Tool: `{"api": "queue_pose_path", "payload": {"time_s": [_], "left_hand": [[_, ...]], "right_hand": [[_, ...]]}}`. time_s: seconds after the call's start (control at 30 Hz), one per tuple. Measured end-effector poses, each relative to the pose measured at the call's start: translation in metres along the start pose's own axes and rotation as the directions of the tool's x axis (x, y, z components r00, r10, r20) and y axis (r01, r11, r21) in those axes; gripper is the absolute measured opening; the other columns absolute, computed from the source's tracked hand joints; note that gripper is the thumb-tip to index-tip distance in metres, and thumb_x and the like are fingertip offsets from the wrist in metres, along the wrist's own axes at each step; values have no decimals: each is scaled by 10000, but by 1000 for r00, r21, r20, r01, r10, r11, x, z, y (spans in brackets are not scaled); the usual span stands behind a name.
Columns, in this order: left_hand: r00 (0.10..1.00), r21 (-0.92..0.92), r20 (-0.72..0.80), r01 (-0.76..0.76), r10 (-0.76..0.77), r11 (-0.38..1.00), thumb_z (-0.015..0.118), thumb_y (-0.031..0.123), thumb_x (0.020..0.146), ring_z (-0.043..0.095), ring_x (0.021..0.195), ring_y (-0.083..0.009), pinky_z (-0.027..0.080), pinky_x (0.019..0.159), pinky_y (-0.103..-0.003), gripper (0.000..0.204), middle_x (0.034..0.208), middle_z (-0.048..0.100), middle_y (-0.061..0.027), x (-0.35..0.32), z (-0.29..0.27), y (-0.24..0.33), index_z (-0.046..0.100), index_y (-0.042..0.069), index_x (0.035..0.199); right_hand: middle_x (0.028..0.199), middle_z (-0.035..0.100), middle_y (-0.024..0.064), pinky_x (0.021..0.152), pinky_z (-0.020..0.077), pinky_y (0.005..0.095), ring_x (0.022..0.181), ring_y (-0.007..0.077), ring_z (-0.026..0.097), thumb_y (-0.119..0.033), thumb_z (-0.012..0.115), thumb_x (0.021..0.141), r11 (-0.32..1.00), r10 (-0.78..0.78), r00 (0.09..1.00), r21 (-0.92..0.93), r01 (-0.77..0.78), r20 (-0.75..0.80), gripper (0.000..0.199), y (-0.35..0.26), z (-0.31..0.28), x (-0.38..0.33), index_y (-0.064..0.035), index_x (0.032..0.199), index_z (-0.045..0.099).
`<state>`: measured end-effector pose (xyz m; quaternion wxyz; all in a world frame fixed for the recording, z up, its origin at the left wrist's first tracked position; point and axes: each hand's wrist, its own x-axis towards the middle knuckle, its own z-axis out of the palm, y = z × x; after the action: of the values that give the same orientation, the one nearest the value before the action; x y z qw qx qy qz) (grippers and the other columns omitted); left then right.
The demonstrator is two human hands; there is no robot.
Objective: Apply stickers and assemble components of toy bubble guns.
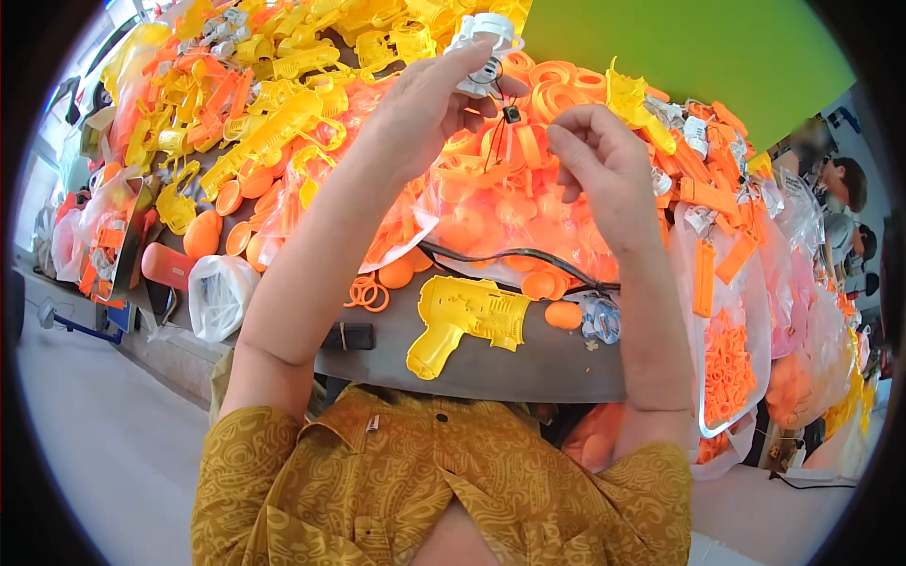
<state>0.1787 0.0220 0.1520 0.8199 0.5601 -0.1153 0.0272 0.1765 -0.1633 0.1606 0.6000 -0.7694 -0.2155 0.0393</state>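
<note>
At the bottom of the frame a mustard patterned shirt [444, 491] is filling the foreground, both bare forearms rising from it toward the upper centre; just beyond, a yellow toy gun shell [469, 321] is lying flat on the grey table [528, 373], barrel toward the right and grip pointing down-left, a black cable [510, 257] curving past above it; higher up, the left hand [425, 108] is closing its fingers around a small white round part [483, 47], holding it near the top centre of the frame; thin dark wires are hanging from that part down to a tiny black component [511, 114], which is dangling just right of the left hand and just left of the right hand [604, 160]; the right hand is curling loosely, fingertips pinched together beside the wires, though whether it is gripping one I cannot tell; the wire run is lying roughly vertical between the two hands, the left holding its upper end; behind, heaps of orange and yellow plastic parts [283, 104] are crowding the table, a green board [679, 52] standing at upper right.
</note>
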Motion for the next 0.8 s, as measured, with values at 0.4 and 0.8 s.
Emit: {"api": "queue_pose_path", "payload": {"time_s": [0.4,0.8], "left_hand": [[999,-64,17,-35,36,997,495,241,867,542,822,-129,426,703,-260,288,894,589,-75,-4,6,10,555,-9,995],[997,-77,-71,-17,11,997,588,184,810,578,710,-137,477,622,-266,232,784,590,-77,0,11,28,580,-35,885]], "right_hand": [[734,535,8,516,384,180,586,60,462,-82,623,782,900,-432,885,-149,410,-174,181,7,31,21,4,915,533],[735,546,0,530,382,201,613,55,482,-76,599,798,824,-517,853,-311,472,-75,97,-11,21,2,-15,866,567]]}}
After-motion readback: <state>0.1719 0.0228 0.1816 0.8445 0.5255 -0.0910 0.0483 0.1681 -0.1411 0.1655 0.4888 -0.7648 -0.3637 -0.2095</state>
